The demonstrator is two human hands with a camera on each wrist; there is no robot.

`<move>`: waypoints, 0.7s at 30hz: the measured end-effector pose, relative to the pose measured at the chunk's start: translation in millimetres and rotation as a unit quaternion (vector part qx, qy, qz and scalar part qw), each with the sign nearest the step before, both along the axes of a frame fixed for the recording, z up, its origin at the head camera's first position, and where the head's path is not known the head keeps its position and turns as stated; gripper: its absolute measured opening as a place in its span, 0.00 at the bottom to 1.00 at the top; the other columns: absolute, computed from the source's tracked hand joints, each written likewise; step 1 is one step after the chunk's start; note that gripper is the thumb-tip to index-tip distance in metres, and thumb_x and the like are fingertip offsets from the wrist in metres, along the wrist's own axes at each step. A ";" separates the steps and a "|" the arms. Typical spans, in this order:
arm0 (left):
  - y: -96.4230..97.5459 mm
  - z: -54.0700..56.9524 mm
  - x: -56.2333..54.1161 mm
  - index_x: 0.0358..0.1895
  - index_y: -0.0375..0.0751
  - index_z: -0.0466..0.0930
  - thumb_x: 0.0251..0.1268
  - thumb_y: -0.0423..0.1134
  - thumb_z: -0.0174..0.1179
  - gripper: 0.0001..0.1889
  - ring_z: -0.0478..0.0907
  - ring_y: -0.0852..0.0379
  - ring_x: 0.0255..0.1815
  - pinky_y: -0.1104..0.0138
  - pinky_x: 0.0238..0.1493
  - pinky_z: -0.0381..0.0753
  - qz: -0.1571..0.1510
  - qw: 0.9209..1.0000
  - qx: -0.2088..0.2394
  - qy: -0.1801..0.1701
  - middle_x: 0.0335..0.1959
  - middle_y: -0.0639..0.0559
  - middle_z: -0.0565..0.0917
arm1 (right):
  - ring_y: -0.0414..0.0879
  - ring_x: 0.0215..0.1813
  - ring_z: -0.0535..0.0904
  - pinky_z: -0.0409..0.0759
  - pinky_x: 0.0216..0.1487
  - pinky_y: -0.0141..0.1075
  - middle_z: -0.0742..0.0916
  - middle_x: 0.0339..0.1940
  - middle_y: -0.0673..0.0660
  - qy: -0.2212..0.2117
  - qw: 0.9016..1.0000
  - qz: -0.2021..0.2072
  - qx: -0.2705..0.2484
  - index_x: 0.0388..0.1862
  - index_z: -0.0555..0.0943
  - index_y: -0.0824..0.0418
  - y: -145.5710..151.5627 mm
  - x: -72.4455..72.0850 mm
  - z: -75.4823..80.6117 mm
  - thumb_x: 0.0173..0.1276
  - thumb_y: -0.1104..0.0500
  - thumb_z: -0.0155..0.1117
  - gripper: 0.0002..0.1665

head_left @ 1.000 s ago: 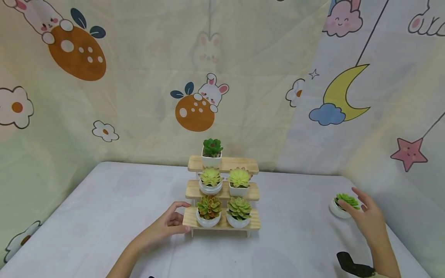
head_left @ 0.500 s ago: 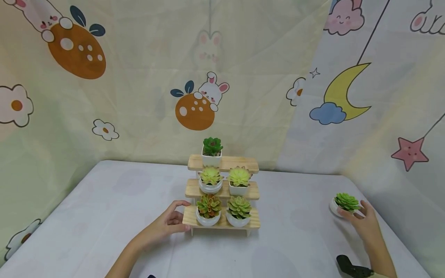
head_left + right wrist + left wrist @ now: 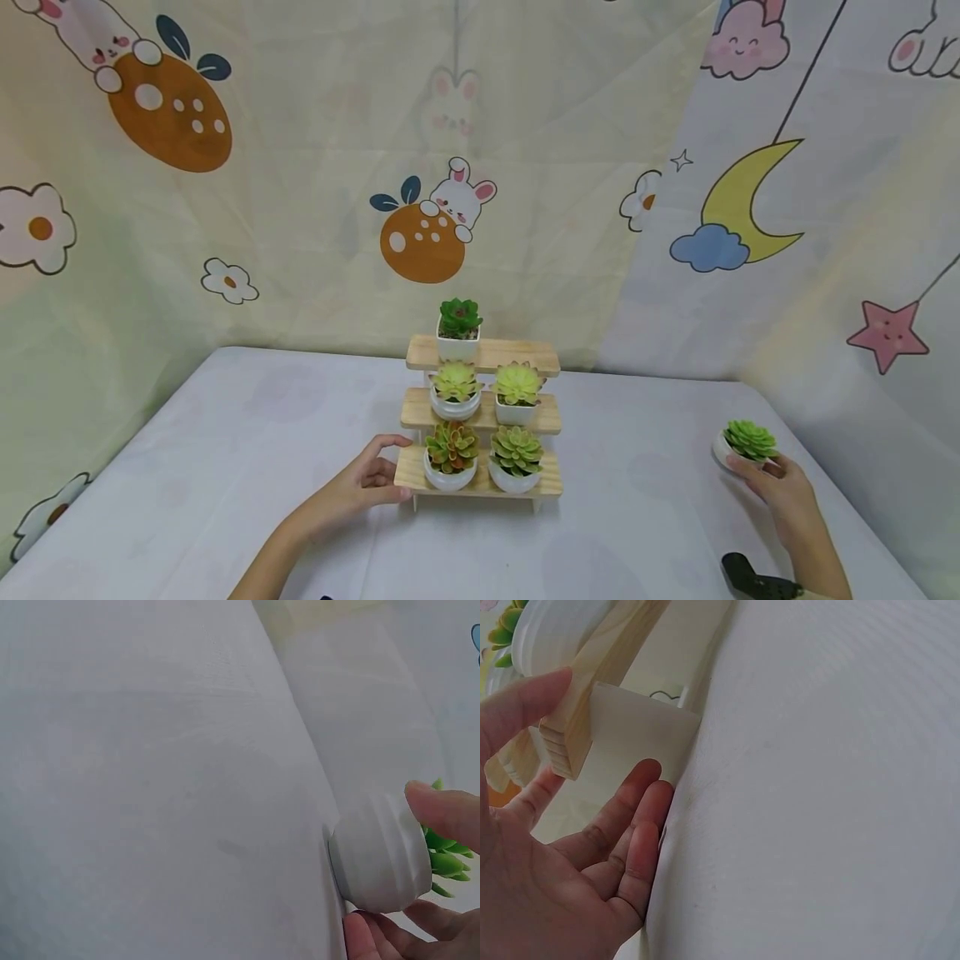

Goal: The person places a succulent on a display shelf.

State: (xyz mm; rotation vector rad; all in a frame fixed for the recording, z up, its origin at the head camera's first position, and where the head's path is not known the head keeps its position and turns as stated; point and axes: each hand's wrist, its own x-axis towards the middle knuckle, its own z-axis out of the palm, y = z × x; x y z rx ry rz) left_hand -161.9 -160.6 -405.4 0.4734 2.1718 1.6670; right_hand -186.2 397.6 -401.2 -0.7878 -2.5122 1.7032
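Note:
At the table's right side, my right hand (image 3: 790, 497) pinches a bright green succulent (image 3: 750, 438) in a round white pot. In the right wrist view its thumb lies on the rim of the white pot (image 3: 381, 851), with the other fingers on the opposite side; the pot's base meets the tabletop. My left hand (image 3: 341, 493) grips the left end of the lowest board of a three-tier wooden plant stand (image 3: 517, 355). The left wrist view has the thumb and index finger on the wooden board (image 3: 576, 727), the other fingers beside its white leg (image 3: 641, 727).
Two potted succulents stand on the bottom tier, including a reddish one (image 3: 450, 450). Two more are on the middle tier, and a dark green succulent (image 3: 459, 318) stands at the top left. The white table (image 3: 300, 400) ends against a printed cloth backdrop (image 3: 315, 200).
My right hand has lowered from above the green succulent to the near right side of its pot and now has hold of it. My left hand stays on the stand.

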 end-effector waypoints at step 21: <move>0.5 -1.3 0.2 0.67 0.43 0.51 0.62 0.40 0.60 0.34 0.77 0.52 0.43 0.67 0.43 0.72 -0.006 1.000 0.004 0.011 0.41 0.44 0.79 | 0.49 0.37 0.78 0.69 0.26 0.25 0.65 0.62 0.77 -0.010 0.992 -0.032 0.125 0.69 0.47 0.79 0.2 -1.3 -5.7 0.57 0.39 0.64 0.61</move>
